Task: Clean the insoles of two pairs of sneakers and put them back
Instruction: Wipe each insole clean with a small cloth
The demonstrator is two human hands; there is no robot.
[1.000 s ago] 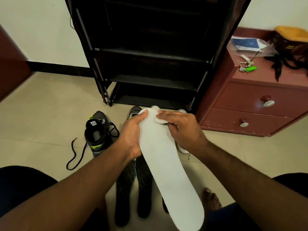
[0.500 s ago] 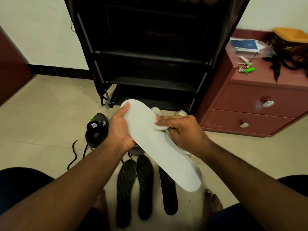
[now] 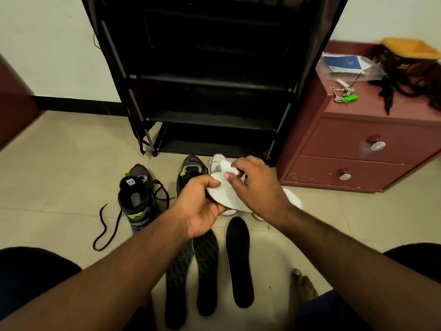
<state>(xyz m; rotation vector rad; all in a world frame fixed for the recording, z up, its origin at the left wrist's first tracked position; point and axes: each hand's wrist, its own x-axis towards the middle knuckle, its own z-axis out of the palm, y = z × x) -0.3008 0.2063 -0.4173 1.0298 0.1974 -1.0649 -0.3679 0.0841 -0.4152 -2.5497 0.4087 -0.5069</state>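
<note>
The left hand [image 3: 202, 206] is gripping the white insole [image 3: 223, 194] above the floor, keeping it steady. The right hand [image 3: 253, 185] is pinching a small white wipe [image 3: 228, 166] in its fingers, rubbing the insole clean.

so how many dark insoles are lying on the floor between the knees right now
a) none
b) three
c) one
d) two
b: three dark insoles lie side by side on the floor, two patterned insoles and one plain black insole, while the hands hold only the white insole.
</note>
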